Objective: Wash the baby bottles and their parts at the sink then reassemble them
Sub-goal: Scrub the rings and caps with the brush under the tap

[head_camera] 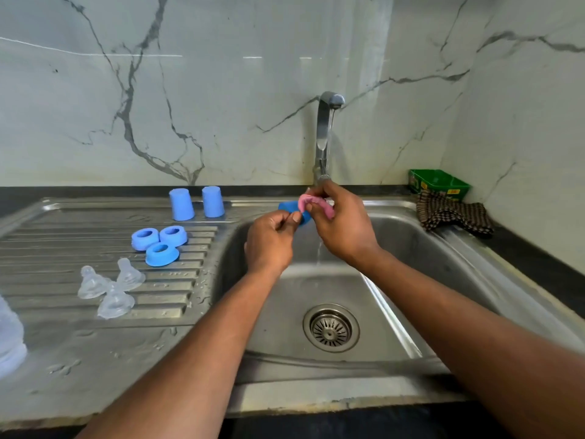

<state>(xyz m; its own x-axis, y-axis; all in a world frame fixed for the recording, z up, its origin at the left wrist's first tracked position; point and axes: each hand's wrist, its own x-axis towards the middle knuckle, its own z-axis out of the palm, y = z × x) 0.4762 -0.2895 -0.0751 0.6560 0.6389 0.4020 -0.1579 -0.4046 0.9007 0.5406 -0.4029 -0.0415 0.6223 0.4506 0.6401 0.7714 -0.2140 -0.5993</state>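
Observation:
Over the steel sink basin [411, 248], under the running tap [326, 122], my right hand [342, 223] grips a pink sponge [311, 202]. My left hand [272, 239] pinches a blue bottle cap [289, 206], mostly hidden behind my fingers, and the sponge touches it. On the drainboard [63, 236] stand two blue caps [196, 202] upside down, three blue collar rings [160, 242] and three clear teats [110, 288]. A clear bottle [9, 331] shows at the left edge.
A checked cloth [449, 213] lies on the sink's right rim, with a green box [438, 183] behind it in the corner. The drain strainer [330, 327] sits in the basin floor. A marble wall rises behind the dark counter.

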